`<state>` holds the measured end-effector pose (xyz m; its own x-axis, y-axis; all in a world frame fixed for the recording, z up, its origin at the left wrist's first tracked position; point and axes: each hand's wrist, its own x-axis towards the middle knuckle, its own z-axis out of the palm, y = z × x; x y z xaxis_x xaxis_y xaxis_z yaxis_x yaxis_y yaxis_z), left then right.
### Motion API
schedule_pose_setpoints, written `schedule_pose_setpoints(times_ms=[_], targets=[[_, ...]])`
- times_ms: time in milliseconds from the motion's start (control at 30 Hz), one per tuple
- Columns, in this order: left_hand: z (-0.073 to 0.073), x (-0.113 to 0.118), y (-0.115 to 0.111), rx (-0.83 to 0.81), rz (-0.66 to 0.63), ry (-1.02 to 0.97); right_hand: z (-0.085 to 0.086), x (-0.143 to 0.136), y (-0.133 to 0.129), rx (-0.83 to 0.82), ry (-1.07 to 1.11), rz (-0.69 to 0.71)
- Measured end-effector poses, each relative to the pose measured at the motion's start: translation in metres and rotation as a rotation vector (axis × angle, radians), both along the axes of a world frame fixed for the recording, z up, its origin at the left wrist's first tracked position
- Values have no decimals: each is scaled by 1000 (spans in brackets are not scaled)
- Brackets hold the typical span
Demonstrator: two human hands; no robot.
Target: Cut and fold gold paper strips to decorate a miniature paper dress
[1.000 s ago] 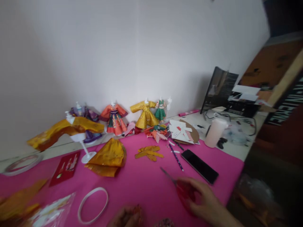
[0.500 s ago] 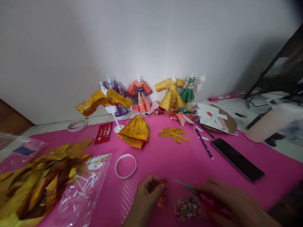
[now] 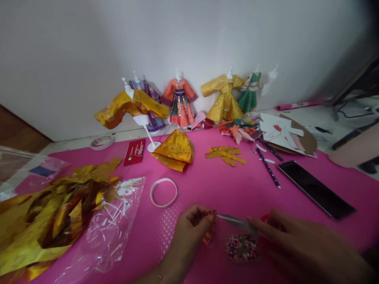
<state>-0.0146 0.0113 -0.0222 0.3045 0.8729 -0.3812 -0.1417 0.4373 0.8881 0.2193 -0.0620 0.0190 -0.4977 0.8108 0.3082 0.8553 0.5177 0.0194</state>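
My left hand [image 3: 189, 230] pinches a small orange patterned strip [image 3: 209, 235] between thumb and fingers, near the bottom middle. My right hand [image 3: 299, 240], somewhat blurred, is closed around a pair of red-handled scissors [image 3: 235, 222]. The blades point left, with their tip close to the strip's upper end; whether they touch it I cannot tell. Below the blades lies an oval, multicoloured, densely patterned piece [image 3: 242, 247] on the pink mat [image 3: 189, 189]. A white ring of tape [image 3: 151, 193] rests beyond my left hand.
Doll-sized robes stand on white stands along the wall, including an orange one [image 3: 178, 100]. A folded yellow cloth piece [image 3: 177, 149] and yellow strips [image 3: 226, 155] lie ahead. Yellow scraps [image 3: 62, 213] fill the left side. A phone [image 3: 316, 189] and a dotted pen [image 3: 269, 169] lie right.
The scissors have moved left toward the strip, and their blades now lie more level. My left hand still holds the strip, slightly raised. The whole view has shifted a little.
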Motion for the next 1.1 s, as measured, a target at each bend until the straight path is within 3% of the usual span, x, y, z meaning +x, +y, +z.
schedule_pose_setpoints(times_ms=[267, 1100], targets=[[-1, 0, -1, 1, 11, 1, 13, -9, 8, 39, -45, -3], [3, -1, -2, -1, 26, 10, 11, -8, 9, -12, -41, 17]])
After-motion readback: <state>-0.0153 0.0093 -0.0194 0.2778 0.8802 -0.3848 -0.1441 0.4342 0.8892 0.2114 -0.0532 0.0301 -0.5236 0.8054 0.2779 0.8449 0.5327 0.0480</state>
